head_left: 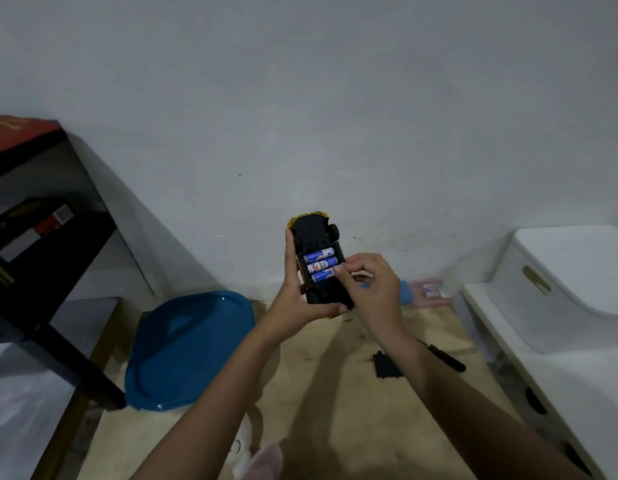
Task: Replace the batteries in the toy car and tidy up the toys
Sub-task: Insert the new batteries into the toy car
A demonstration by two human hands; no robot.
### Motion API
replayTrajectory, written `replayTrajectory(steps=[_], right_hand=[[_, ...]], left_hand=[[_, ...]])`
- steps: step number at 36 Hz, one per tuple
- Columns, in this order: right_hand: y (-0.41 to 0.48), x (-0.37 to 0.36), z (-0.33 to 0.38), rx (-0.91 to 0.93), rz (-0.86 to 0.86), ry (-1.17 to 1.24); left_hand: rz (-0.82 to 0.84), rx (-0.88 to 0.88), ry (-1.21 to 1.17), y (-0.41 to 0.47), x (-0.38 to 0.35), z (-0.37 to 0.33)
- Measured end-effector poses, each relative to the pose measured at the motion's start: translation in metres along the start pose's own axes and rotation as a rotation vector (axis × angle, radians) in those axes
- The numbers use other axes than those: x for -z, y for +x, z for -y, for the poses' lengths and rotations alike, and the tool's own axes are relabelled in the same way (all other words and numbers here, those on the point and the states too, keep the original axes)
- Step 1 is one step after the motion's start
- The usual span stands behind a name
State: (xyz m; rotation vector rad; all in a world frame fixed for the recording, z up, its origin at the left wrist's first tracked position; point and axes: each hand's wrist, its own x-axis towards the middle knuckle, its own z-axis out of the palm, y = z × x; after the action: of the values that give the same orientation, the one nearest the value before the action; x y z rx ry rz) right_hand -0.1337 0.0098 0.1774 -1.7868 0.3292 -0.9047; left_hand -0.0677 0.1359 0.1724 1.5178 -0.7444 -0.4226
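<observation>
I hold a yellow toy car [316,233] upside down in the air, its black underside facing me. My left hand [295,299] grips the car from the left and below. Three blue batteries [320,265] lie side by side in the car's uncovered battery bay. My right hand [371,289] reaches in from the right, its thumb and forefinger pinched at the end of the lowest battery. A black battery cover [387,366] lies on the wooden floor [335,393] below, with a black-handled screwdriver [446,356] beside it.
A blue plastic lid [186,348] lies on the floor at the left. A black table [40,237] stands further left. A white storage bin [560,289] sits at the right. A small battery pack [430,289] rests by the wall.
</observation>
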Motion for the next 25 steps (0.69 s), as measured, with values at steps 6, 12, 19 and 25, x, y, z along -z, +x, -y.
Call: replayTrajectory(steps=[6,12,19,25], right_hand=[[0.006,0.015,0.016,-0.103,0.093,0.098],[0.014,0.039,0.020,-0.389,0.270,0.192],[0.017,0.058,0.016,-0.467,0.346,0.234],[0.013,0.057,0.008,-0.458,0.243,0.213]], left_hand=[[0.074,-0.031,0.072,0.004,0.006,-0.010],[0.148,-0.048,0.064,0.009,-0.001,-0.014],[0.230,-0.040,0.051,0.009,-0.013,-0.012],[0.282,-0.024,0.032,0.012,-0.022,-0.006]])
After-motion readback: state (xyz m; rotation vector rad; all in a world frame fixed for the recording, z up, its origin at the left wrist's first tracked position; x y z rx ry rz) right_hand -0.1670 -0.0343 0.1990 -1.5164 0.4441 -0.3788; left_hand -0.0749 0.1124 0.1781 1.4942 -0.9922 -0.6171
